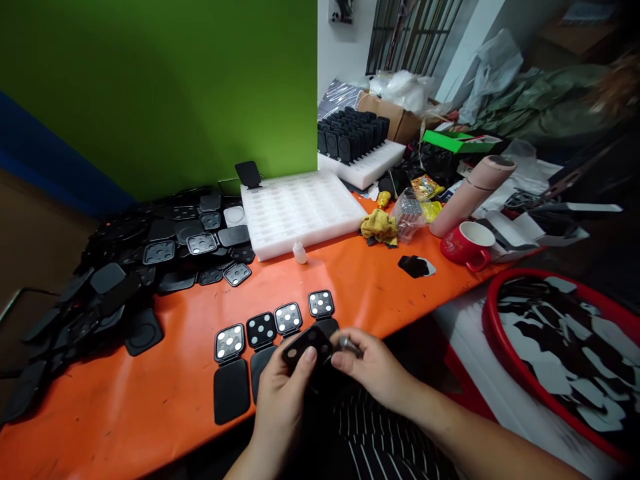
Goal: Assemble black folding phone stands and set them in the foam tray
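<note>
My left hand (283, 393) grips a black square panel (303, 348) with round spots, its thumb pressed on the face. Close to the panel's right edge, my right hand (375, 365) pinches a small silvery cylindrical piece (350, 346). What lies beneath the panel is hidden by my hands. Several hinged black pads lie just beyond on the table, their upper squares showing pale dots; one dotted square (230, 343) is at the left, another (321, 304) at the right. A lower flap (231, 391) lies flat by my left hand.
Black panels (175, 233) are heaped at the left of the orange table (150, 413). A white foam tray (305, 207), small bottle (299, 252), yellow cloth (379, 227), red mug (466, 245) and pink flask (473, 195) stand behind. A red basin (493, 313) holds cut pieces at right.
</note>
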`<state>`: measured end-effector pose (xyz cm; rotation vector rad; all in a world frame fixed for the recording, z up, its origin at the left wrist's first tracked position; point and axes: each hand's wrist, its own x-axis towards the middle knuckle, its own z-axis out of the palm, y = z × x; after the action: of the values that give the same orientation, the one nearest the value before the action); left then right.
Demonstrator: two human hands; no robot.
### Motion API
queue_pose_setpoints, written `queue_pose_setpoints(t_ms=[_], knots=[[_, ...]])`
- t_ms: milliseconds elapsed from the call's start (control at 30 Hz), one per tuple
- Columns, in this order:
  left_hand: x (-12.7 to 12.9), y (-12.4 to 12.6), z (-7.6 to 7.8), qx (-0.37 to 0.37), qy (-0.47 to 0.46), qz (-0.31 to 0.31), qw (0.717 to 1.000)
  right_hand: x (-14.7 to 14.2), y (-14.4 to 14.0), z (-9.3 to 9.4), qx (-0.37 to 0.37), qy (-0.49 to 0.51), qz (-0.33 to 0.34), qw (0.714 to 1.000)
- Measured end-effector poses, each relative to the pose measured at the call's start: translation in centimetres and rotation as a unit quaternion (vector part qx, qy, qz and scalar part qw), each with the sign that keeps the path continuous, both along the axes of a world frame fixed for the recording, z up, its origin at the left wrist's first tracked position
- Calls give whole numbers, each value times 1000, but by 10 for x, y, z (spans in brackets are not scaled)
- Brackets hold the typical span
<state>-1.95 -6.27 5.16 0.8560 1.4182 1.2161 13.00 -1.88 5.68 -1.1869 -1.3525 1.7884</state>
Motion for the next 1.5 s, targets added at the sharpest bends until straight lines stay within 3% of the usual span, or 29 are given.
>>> queue_pose_setpoints(t_ms=[67,100,167,200,267,333,367,433,600,700,767,867,933,1033,1133,1300,1500], knots=[[4,9,-6,-45,-32,-29,998,10,4,-3,90,-94,50,990],[4,14,-10,-46,-3,-65,997,16,7,-5,117,-130,61,983],[3,24,-19,5,144,-155,977,29,19,-11,150,-185,56,970],[1,29,-24,46,243,-201,948,37,27,-16,155,-207,48,965],[0,37,-33,124,425,-276,853,49,46,-26,162,-256,32,952],[0,42,-41,155,535,-315,768,57,63,-36,172,-321,28,931],[1,42,-44,155,566,-322,743,57,69,-41,176,-353,32,918],[4,41,-48,143,600,-311,723,53,76,-48,185,-402,45,895],[12,34,-50,120,622,-269,726,32,75,-51,214,-452,61,864],[8,34,-45,129,606,-277,734,30,75,-52,235,-414,59,877],[-6,40,-41,128,596,-260,749,34,76,-55,247,-372,12,895],[-46,65,-36,64,590,-129,794,43,80,-65,246,-328,-110,906],[-81,90,-36,12,596,-40,802,47,83,-72,237,-311,-172,904],[-125,126,-39,-59,598,53,797,48,84,-77,235,-302,-195,903],[-142,152,-44,-114,597,114,786,45,83,-77,240,-305,-177,905],[-142,168,-42,-159,588,126,783,44,81,-74,244,-322,-165,900],[-157,154,-34,-176,527,73,828,44,81,-77,258,-321,-163,897]])
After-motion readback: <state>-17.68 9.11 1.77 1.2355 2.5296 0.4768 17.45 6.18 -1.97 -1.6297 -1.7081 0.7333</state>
